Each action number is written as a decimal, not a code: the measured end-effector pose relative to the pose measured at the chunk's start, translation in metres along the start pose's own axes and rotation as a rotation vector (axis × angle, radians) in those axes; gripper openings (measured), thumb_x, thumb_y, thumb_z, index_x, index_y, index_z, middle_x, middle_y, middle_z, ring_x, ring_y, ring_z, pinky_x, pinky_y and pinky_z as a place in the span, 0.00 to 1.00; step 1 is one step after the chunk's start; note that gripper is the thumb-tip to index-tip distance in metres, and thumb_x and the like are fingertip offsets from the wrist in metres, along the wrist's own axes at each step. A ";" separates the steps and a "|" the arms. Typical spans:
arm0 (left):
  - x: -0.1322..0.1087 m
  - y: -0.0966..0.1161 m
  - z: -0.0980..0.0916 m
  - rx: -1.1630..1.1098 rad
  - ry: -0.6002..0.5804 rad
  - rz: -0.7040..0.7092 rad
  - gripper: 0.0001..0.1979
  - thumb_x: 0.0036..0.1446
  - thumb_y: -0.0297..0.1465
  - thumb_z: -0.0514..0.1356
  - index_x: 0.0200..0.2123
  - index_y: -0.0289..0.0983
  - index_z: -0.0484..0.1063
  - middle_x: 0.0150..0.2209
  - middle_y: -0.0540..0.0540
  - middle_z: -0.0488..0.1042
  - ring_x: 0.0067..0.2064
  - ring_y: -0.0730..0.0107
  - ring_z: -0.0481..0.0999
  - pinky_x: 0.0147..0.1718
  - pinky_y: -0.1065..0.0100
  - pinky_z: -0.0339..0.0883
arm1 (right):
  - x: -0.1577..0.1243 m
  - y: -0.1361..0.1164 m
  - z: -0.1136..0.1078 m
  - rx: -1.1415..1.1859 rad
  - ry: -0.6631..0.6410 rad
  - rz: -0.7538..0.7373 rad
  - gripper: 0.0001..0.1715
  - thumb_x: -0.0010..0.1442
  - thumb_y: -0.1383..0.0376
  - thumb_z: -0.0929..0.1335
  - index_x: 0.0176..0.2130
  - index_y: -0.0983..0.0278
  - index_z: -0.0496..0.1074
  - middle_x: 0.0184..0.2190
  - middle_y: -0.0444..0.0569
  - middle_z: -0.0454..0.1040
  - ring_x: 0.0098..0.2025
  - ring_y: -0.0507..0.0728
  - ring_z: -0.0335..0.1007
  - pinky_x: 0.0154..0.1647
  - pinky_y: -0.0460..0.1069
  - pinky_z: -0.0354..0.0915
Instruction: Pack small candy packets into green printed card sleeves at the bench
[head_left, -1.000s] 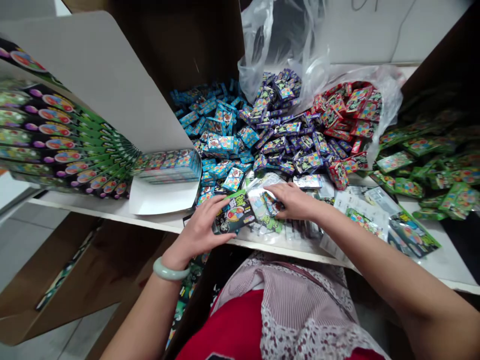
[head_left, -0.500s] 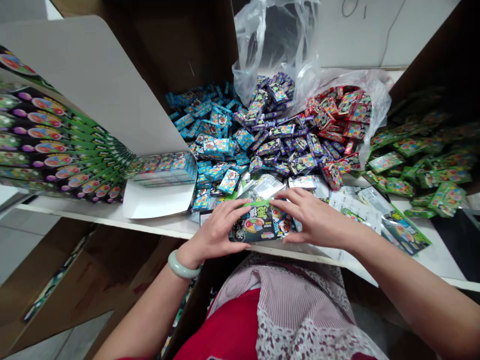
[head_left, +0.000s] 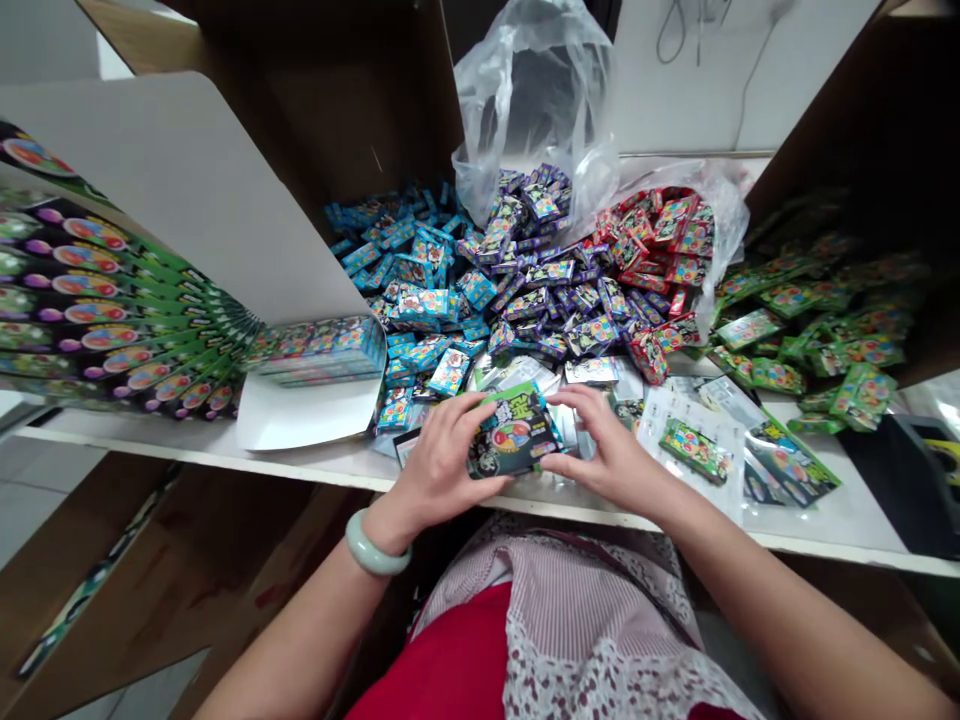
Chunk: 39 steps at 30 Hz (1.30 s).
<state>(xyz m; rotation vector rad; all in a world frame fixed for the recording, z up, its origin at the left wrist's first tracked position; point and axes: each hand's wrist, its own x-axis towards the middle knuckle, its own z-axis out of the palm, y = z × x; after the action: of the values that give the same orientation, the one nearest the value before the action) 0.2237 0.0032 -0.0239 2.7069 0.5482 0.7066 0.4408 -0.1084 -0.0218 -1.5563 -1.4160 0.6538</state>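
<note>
A black and green printed card with a colourful oval picture is held low over the front of the table. My left hand, with a pale green bangle at the wrist, is closed around its left side, thumb below and fingers above. My right hand grips the right side between thumb and fingers. A blue edge of a small box shows behind the card there. Clear plastic packaging lies beneath. To the right, a green small packet rests on a white sheet beside more printed cards.
Behind the hands lie heaps of small blue boxes, purple boxes, red boxes and green packets. A plastic bag stands at the back. At left is an open display carton holding stacked boxes. The table's front edge is close.
The card has tilted and shifted over the blue box, which lay uncovered at its right before. My right hand has moved slightly left relative to the table. The whole view has shifted a little.
</note>
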 end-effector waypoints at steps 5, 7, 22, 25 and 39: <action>0.021 0.023 0.012 -0.280 0.032 -0.123 0.35 0.53 0.39 0.66 0.60 0.39 0.56 0.57 0.36 0.65 0.58 0.50 0.65 0.57 0.47 0.60 | 0.001 -0.007 -0.010 0.313 0.067 0.209 0.21 0.55 0.59 0.71 0.48 0.57 0.66 0.41 0.46 0.68 0.27 0.49 0.66 0.30 0.48 0.70; 0.026 0.029 0.023 -0.521 0.069 -0.241 0.27 0.59 0.35 0.61 0.59 0.41 0.57 0.53 0.39 0.68 0.53 0.57 0.70 0.53 0.53 0.66 | 0.002 -0.008 -0.022 0.337 0.170 0.147 0.26 0.54 0.60 0.72 0.51 0.55 0.64 0.45 0.46 0.67 0.27 0.48 0.66 0.32 0.48 0.70; 0.022 0.015 0.065 -1.036 -0.127 -0.405 0.27 0.59 0.35 0.62 0.59 0.45 0.55 0.44 0.46 0.73 0.44 0.65 0.75 0.41 0.65 0.73 | -0.032 0.027 0.007 0.390 0.389 0.262 0.15 0.55 0.58 0.69 0.42 0.59 0.68 0.36 0.46 0.71 0.33 0.53 0.69 0.35 0.49 0.68; 0.037 0.019 0.063 -0.913 0.031 -0.414 0.11 0.60 0.38 0.60 0.43 0.40 0.67 0.37 0.48 0.72 0.40 0.68 0.74 0.39 0.68 0.70 | -0.028 0.022 -0.006 0.272 0.305 0.183 0.08 0.59 0.59 0.66 0.36 0.60 0.69 0.34 0.46 0.70 0.34 0.52 0.68 0.34 0.48 0.67; 0.047 0.038 0.040 -1.005 0.121 -0.462 0.08 0.54 0.35 0.63 0.31 0.36 0.72 0.32 0.48 0.75 0.35 0.70 0.73 0.35 0.69 0.68 | -0.016 0.002 -0.026 0.228 0.094 0.119 0.09 0.55 0.61 0.71 0.31 0.62 0.68 0.34 0.47 0.71 0.36 0.53 0.68 0.32 0.49 0.66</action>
<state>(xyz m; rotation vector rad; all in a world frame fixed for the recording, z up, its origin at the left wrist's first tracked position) 0.2933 -0.0175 -0.0241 1.5510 0.5972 0.7406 0.4606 -0.1302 -0.0151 -1.4776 -1.1442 0.7748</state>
